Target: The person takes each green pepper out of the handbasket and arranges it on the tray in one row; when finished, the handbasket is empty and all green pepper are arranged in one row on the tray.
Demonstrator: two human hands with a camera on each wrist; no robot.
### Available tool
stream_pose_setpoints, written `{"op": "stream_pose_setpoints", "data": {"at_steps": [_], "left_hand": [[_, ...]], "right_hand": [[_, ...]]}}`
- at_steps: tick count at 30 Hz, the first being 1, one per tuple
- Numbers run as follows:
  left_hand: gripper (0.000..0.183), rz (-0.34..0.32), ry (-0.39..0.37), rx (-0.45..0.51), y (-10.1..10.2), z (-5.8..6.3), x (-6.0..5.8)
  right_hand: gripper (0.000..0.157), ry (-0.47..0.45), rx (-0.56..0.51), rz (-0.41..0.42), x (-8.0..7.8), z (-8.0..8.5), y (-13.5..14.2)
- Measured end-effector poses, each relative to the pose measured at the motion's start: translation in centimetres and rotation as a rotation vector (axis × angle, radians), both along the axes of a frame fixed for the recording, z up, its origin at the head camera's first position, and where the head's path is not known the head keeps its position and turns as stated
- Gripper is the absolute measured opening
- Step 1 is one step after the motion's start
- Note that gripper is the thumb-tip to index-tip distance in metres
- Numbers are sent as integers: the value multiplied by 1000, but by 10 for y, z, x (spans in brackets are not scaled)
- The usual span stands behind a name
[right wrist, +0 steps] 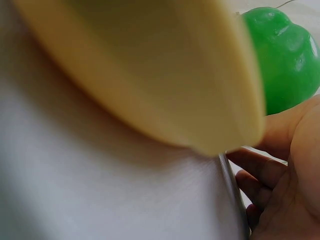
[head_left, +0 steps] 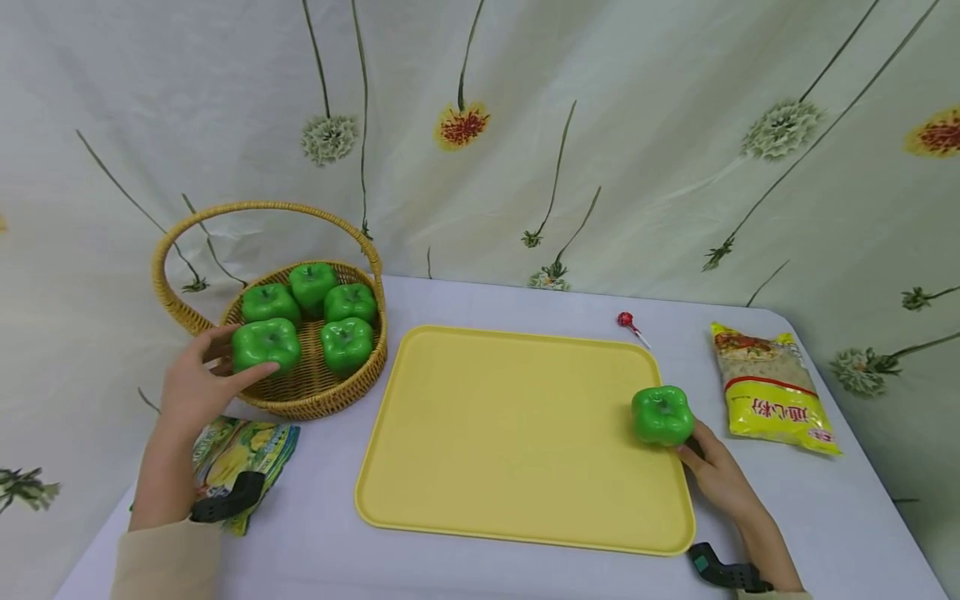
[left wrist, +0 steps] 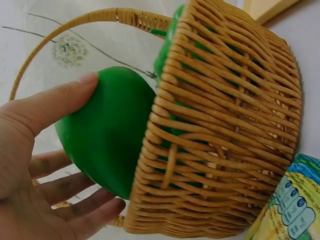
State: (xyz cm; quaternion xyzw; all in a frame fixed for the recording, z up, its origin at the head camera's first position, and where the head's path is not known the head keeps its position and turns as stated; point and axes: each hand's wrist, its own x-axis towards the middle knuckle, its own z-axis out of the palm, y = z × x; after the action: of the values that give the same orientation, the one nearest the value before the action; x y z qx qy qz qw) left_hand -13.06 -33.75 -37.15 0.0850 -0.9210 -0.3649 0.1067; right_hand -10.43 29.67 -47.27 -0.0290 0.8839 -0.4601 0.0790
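At the left rim of a wicker basket [head_left: 322,407], the left hand [head_left: 201,372] grips a green bell pepper [head_left: 266,345]. Its thumb lies across the pepper in the left wrist view, with the other fingers spread along the opposite side. Several more green bell peppers [head_left: 347,344] lie inside the basket. Another green bell pepper [head_left: 663,415] is at the right side of the yellow tray [head_left: 517,433]. Just outside the tray's right rim is the right hand [head_left: 716,475], its thumb close beside that pepper and its fingers loosely bent, not wrapped round it.
Green and yellow packets [head_left: 251,454] lie under the left wrist, in front of the basket. A red lollipop [head_left: 627,321] rests behind the tray. To the right sits a yellow bag of pasta [head_left: 780,392]. The basket's tall handle [head_left: 262,206] arches above it.
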Motion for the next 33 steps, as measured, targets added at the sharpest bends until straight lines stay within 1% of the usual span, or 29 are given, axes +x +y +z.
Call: {"op": "stream_pose_setpoints", "data": {"at_steps": [4,7,12,14,16,20,23,29,31,33], "left_hand": [[80,44,61,45,5,6,4],[79,52,82,79,12,11,7],[74,30,138,119,29,19,13],[71,17,167,129,36,21,15],[69,2,176,137,44,23,17],[68,-42,170,164,59,23,17],[66,-89,172,208,73,22,17],[63,-195,208,297,108,20,13],[62,-228,207,331,121,19,10],[63,-249,189,364,134,17,7]], "right_hand": [[58,2,4,1,-1,-1,0],[58,3,4,2,-1,-1,1],[58,-3,-4,4,-1,-1,1],[58,-7,-6,3,-1,-1,1],[58,-8,-7,2,-1,-1,1],[58,-6,-8,1,0,0,1],[58,-4,-7,2,0,0,1],[58,1,9,0,-1,0,1],[57,5,10,-1,-1,0,1],[57,9,9,-1,-1,-1,1]]}}
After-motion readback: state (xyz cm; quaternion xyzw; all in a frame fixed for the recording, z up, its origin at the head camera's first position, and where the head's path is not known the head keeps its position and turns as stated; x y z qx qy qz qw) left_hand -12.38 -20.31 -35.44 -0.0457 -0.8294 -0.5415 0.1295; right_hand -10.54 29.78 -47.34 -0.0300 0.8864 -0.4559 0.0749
